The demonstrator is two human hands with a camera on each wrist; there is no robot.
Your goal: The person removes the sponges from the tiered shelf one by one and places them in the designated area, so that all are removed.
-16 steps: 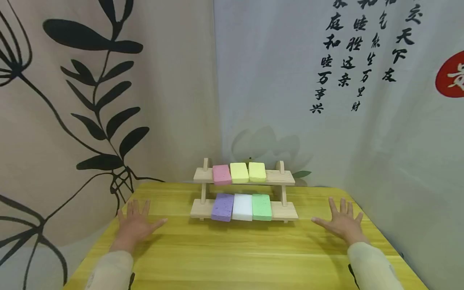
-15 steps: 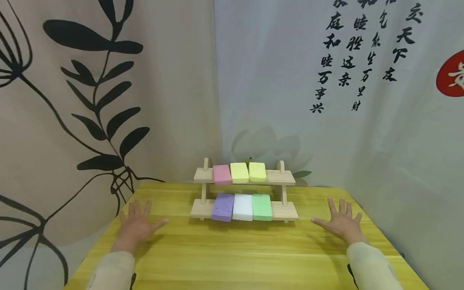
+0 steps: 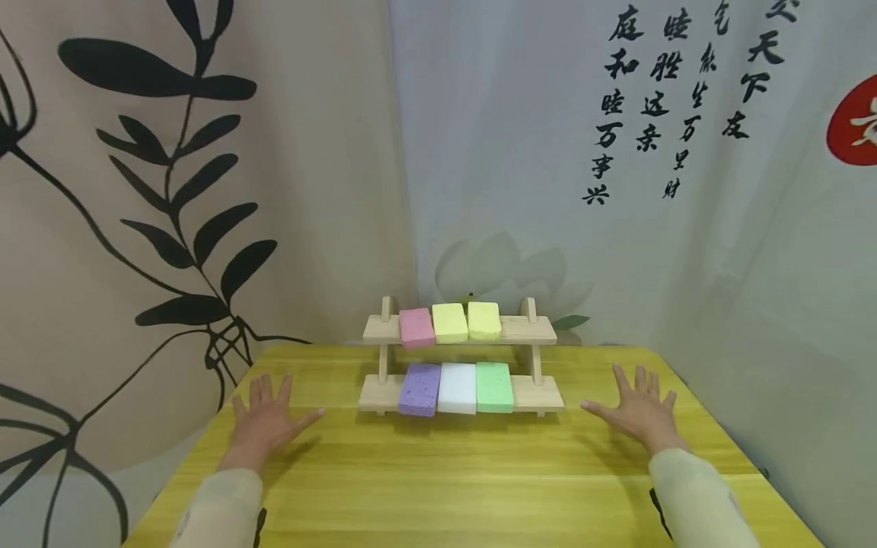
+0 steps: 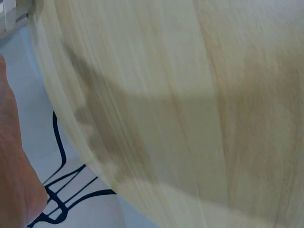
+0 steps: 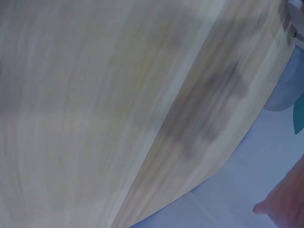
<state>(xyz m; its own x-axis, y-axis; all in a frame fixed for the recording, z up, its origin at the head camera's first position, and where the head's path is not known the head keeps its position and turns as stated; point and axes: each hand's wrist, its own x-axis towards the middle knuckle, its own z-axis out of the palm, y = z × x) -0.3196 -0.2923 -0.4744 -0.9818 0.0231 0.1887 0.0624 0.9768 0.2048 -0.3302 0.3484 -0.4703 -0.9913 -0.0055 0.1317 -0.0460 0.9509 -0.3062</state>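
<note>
A two-tier wooden rack stands at the back middle of the table. On its upper shelf sit a pink block and two yellow blocks, the left yellow block beside the right yellow block. The lower shelf bears a purple sponge-like block, a white block and a green block, side by side. My left hand is held over the table left of the rack, fingers spread, holding nothing. To the rack's right, my right hand is likewise spread and holds nothing.
The wooden table has rounded back corners and carries shadows of both hands. Behind it hang pale cloth walls, with dark plant prints on the left and black written characters on the right.
The head view has shifted slightly. Both hands sit a little closer to the rack, still spread. The blocks stay in their places on the shelves.
</note>
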